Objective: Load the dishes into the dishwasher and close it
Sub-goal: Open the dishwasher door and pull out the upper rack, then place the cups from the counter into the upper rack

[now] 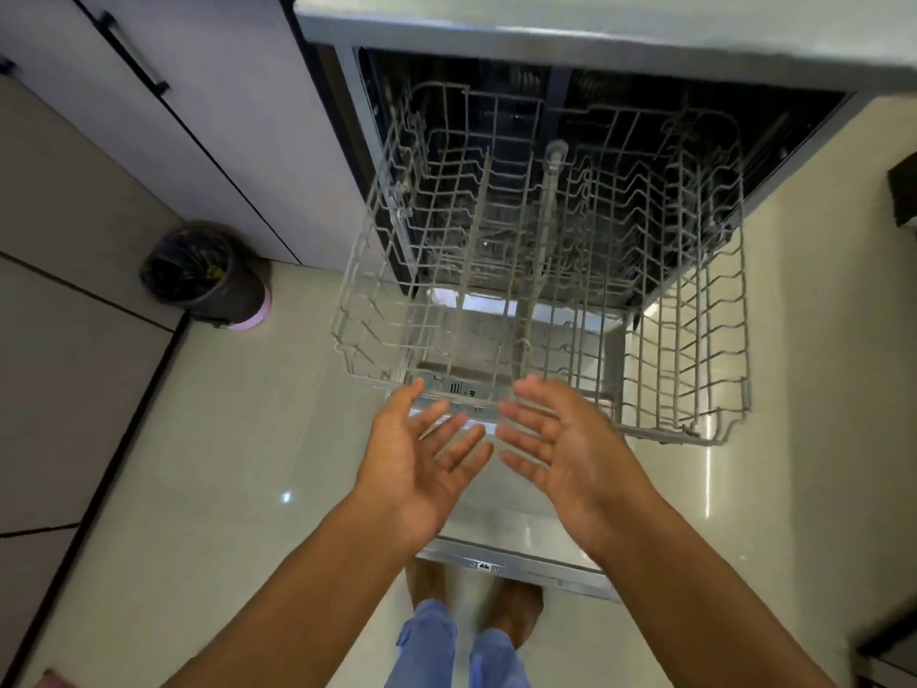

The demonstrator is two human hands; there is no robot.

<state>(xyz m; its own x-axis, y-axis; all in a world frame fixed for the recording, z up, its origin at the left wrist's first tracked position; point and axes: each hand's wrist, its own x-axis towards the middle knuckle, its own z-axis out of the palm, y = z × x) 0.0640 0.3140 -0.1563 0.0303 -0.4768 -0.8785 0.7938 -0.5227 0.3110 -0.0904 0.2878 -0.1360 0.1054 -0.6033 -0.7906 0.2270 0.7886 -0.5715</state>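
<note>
The dishwasher (774,176) stands open under the counter, its door (516,553) folded down flat toward me. A grey wire rack (714,429) is pulled out over the door and holds no dishes. My left hand (422,464) and my right hand (560,444) hover side by side just in front of the rack's front rim, palms turned inward, fingers spread and straight, holding nothing. No dishes are in view.
A dark waste bin (203,275) with a pink base stands on the floor to the left, by the cabinet fronts (218,121). The counter edge (595,37) overhangs the dishwasher. My feet (511,608) stand just behind the door's edge on pale glossy tiles.
</note>
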